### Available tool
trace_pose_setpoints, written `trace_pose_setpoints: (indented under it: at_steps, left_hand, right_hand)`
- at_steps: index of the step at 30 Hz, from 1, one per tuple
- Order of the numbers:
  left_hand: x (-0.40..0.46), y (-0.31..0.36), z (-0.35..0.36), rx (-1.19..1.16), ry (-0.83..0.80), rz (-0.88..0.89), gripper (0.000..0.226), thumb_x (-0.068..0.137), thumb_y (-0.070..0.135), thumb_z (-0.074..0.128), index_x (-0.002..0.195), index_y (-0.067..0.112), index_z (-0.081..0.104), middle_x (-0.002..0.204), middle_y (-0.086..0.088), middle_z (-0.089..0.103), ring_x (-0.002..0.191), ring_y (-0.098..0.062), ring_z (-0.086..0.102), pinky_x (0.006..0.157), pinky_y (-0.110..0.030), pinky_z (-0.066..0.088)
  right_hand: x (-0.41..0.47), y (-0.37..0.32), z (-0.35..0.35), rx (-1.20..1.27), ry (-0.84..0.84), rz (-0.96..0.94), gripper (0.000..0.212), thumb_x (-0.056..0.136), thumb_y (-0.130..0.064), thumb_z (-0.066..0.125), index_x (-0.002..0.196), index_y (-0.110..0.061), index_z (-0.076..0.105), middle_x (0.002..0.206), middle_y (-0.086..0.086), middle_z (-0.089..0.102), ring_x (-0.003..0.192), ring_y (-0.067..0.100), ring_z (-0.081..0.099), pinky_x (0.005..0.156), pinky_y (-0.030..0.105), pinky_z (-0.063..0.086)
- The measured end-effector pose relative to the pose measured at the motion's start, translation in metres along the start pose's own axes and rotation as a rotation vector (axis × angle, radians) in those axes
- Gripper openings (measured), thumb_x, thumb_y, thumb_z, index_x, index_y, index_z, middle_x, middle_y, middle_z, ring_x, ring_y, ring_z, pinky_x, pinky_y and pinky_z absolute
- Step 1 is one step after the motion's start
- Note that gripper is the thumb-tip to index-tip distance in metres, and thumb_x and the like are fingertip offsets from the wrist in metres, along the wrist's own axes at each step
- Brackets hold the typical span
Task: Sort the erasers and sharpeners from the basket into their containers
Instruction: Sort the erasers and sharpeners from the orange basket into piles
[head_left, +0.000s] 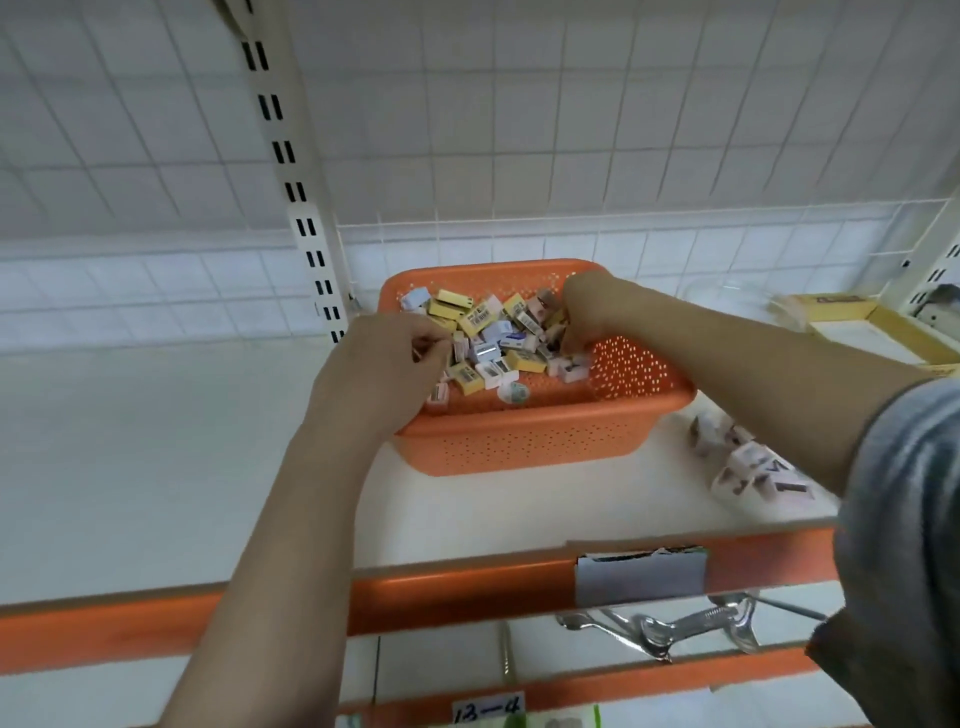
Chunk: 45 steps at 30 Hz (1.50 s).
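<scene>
Hands met inside the orange basket (524, 441): my left hand (384, 364) pinched something small, my right hand (584, 312) curled into the erasers (488, 338), grip unclear.

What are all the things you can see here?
basket: one, orange, on the white shelf.
erasers and sharpeners: many, yellow and white, piled in the basket.
loose pieces: several, whitish, on the shelf right of the basket.
yellow box: one, far right on the shelf.
label: one, grey, on the shelf's orange edge.
metal tools: silver, on the shelf below.
left hand: in the basket, fingers curled at the pile.
right hand: in the basket, digging in the pile.
</scene>
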<state>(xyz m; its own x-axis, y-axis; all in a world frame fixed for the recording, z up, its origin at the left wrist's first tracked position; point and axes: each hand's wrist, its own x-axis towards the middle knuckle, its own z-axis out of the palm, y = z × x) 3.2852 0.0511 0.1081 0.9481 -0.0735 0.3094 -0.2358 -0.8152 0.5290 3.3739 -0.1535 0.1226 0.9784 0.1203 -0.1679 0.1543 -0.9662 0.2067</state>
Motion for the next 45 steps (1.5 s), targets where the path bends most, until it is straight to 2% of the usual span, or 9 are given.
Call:
trace_pose_setpoints:
  at_steps: [5, 8, 13, 21, 27, 32, 39, 42, 45]
  left_hand:
    - [0.003, 0.005, 0.001, 0.026, -0.033, 0.002, 0.019, 0.093, 0.024, 0.054, 0.099, 0.024, 0.072, 0.091, 0.008, 0.067, 0.083, -0.010, 0.059, 0.075, -0.025, 0.046]
    - [0.016, 0.007, -0.001, 0.032, -0.062, 0.019, 0.019, 0.093, 0.021, 0.054, 0.098, 0.021, 0.073, 0.089, 0.005, 0.068, 0.084, -0.014, 0.062, 0.079, -0.030, 0.050]
    - [0.071, 0.005, 0.005, 0.154, -0.117, 0.087, 0.021, 0.092, 0.016, 0.056, 0.106, 0.012, 0.071, 0.106, -0.003, 0.069, 0.095, -0.016, 0.063, 0.079, -0.025, 0.045]
    - [0.128, -0.011, 0.026, 0.420, -0.295, 0.141, 0.033, 0.084, 0.023, 0.069, 0.116, 0.023, 0.067, 0.118, 0.003, 0.064, 0.100, -0.017, 0.058, 0.075, -0.031, 0.044]
    - [0.133, -0.016, 0.031, 0.463, -0.237, 0.124, 0.028, 0.085, 0.022, 0.067, 0.112, 0.028, 0.069, 0.112, 0.005, 0.066, 0.097, -0.018, 0.060, 0.064, -0.028, 0.039]
    - [0.124, -0.014, 0.024, 0.475, -0.134, 0.142, 0.025, 0.094, 0.032, 0.054, 0.112, 0.024, 0.068, 0.108, 0.000, 0.066, 0.095, -0.022, 0.060, 0.066, -0.030, 0.038]
    - [0.079, 0.017, 0.001, 0.206, -0.006, 0.211, 0.025, 0.095, 0.031, 0.053, 0.112, 0.021, 0.068, 0.103, 0.000, 0.069, 0.089, -0.019, 0.061, 0.072, -0.028, 0.041]
    - [0.054, 0.037, 0.008, 0.056, -0.041, 0.240, 0.023, 0.093, 0.030, 0.055, 0.110, 0.024, 0.069, 0.092, 0.007, 0.068, 0.072, -0.010, 0.060, 0.064, -0.024, 0.045]
    - [0.033, 0.064, 0.023, -0.010, -0.079, 0.253, 0.023, 0.094, 0.029, 0.055, 0.112, 0.025, 0.068, 0.093, 0.008, 0.069, 0.060, -0.001, 0.050, 0.056, -0.018, 0.036]
  right_hand:
    - [0.018, 0.002, 0.012, -0.017, -0.002, 0.026, 0.058, 0.078, -0.024, 0.073, 0.131, -0.012, 0.051, 0.094, 0.003, 0.057, 0.083, 0.020, 0.050, 0.069, 0.029, 0.043]
    - [0.013, 0.004, 0.007, 0.122, 0.080, 0.073, 0.039, 0.078, -0.024, 0.073, 0.111, -0.007, 0.060, 0.078, 0.001, 0.051, 0.082, 0.020, 0.050, 0.068, 0.030, 0.043]
    - [-0.038, 0.014, 0.000, 0.677, 0.333, 0.086, 0.040, 0.075, -0.030, 0.078, 0.105, -0.009, 0.061, 0.091, 0.002, 0.064, 0.085, 0.018, 0.061, 0.067, 0.025, 0.049]
    - [-0.142, 0.001, 0.025, 1.627, 0.525, 0.089, 0.036, 0.080, -0.005, 0.072, 0.111, -0.017, 0.060, 0.080, 0.001, 0.073, 0.051, -0.001, 0.061, 0.039, 0.008, 0.036]
    - [-0.143, -0.002, 0.037, 2.028, 0.522, 0.107, 0.041, 0.077, 0.005, 0.068, 0.116, -0.007, 0.059, 0.075, 0.004, 0.073, 0.070, 0.013, 0.069, 0.067, 0.020, 0.056]
    - [-0.140, -0.009, 0.035, 2.089, 0.596, 0.170, 0.036, 0.080, -0.002, 0.069, 0.114, -0.004, 0.059, 0.073, 0.006, 0.071, 0.065, 0.011, 0.067, 0.064, 0.016, 0.054]
    - [-0.148, -0.016, 0.040, 1.662, 0.775, 0.229, 0.034, 0.085, -0.010, 0.067, 0.111, -0.031, 0.062, 0.082, 0.006, 0.074, 0.069, 0.005, 0.063, 0.066, 0.017, 0.050]
    - [-0.150, -0.008, 0.048, 1.542, 0.860, 0.336, 0.053, 0.086, -0.014, 0.068, 0.135, -0.020, 0.050, 0.082, -0.012, 0.073, 0.055, -0.008, 0.057, 0.054, 0.004, 0.042]
    - [-0.157, 0.010, 0.059, 1.523, 0.888, 0.387, 0.048, 0.085, -0.011, 0.067, 0.131, -0.015, 0.053, 0.082, -0.016, 0.071, 0.063, -0.014, 0.060, 0.059, 0.001, 0.043]
